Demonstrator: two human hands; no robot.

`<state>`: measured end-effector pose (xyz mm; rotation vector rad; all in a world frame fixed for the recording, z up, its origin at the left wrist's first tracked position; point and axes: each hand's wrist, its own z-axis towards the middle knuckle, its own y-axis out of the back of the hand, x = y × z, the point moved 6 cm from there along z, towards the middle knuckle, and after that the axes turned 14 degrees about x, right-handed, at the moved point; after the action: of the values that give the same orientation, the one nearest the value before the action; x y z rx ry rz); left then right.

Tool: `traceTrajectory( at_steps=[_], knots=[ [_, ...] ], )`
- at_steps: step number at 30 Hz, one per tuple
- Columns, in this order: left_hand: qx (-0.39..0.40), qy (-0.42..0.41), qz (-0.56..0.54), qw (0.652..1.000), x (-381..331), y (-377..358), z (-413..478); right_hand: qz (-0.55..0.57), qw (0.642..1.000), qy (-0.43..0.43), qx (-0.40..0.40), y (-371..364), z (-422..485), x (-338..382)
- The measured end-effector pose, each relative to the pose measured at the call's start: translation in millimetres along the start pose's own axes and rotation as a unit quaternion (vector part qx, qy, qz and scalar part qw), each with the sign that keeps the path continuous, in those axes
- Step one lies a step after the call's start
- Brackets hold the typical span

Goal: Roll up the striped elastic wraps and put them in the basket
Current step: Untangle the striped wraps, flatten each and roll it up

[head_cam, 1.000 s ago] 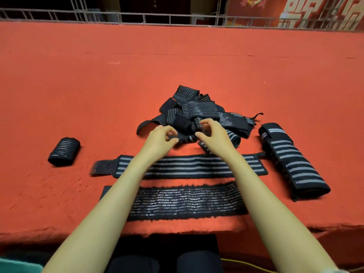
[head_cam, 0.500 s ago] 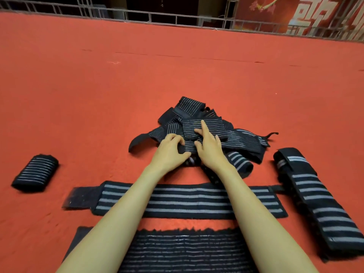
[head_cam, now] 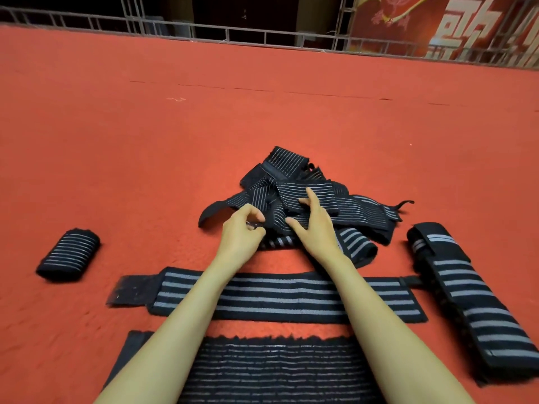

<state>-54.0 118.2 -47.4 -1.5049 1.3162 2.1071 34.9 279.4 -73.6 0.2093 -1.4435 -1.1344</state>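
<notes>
A tangled pile of black elastic wraps with thin grey stripes [head_cam: 309,196] lies in the middle of the red carpet. My left hand [head_cam: 243,231] pinches a wrap at the pile's near left edge with curled fingers. My right hand [head_cam: 315,220] lies on the pile with its fingers spread, the forefinger stretched over a folded wrap. One rolled wrap [head_cam: 68,255] sits at the left. A flat wide-striped wrap [head_cam: 277,295] and a flat fine-striped wrap [head_cam: 271,371] lie under my forearms. No basket is in view.
A long folded wrap with wide grey stripes [head_cam: 472,298] lies at the right. The red carpet [head_cam: 145,135] stretches far ahead to a metal railing [head_cam: 233,33] with a red banner [head_cam: 452,27] behind it.
The view has moved closer and down onto the pile. My right hand's fingers have spread wider over the folded wrap; my left hand has drawn a little to the left, still pinching.
</notes>
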Motion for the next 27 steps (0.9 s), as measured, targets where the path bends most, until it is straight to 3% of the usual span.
traceTrajectory(
  at_steps=[6, 9, 12, 17, 19, 22, 27],
  knots=[
    [0.043, -0.119, 0.166, 0.978, -7, -1, -15, -0.14, 0.986, 0.087, -0.04, 9, -5, 28],
    [0.055, -0.137, 0.195, 0.97, -7, -2, -18, -0.105, 0.99, 0.088, -0.038, 16, -1, 34],
    [0.066, -0.067, 0.164, 0.982, 3, -2, -9, 0.019, 0.997, 0.055, -0.058, 28, 2, 36],
    [0.045, -0.022, 0.044, 0.998, -19, -6, 8, 0.049, 0.995, 0.071, -0.049, 40, -10, 40],
    [0.076, -0.003, 0.012, 0.997, -26, -18, 15, 0.073, 0.994, 0.077, -0.039, 44, -15, 40],
    [0.087, 0.009, -0.044, 0.995, -29, -32, 24, 0.058, 0.994, 0.09, 0.005, 47, -19, 41],
    [0.018, -0.041, -0.059, 0.997, -34, -30, 24, 0.001, 0.991, 0.112, 0.072, 41, -20, 36]
  ],
)
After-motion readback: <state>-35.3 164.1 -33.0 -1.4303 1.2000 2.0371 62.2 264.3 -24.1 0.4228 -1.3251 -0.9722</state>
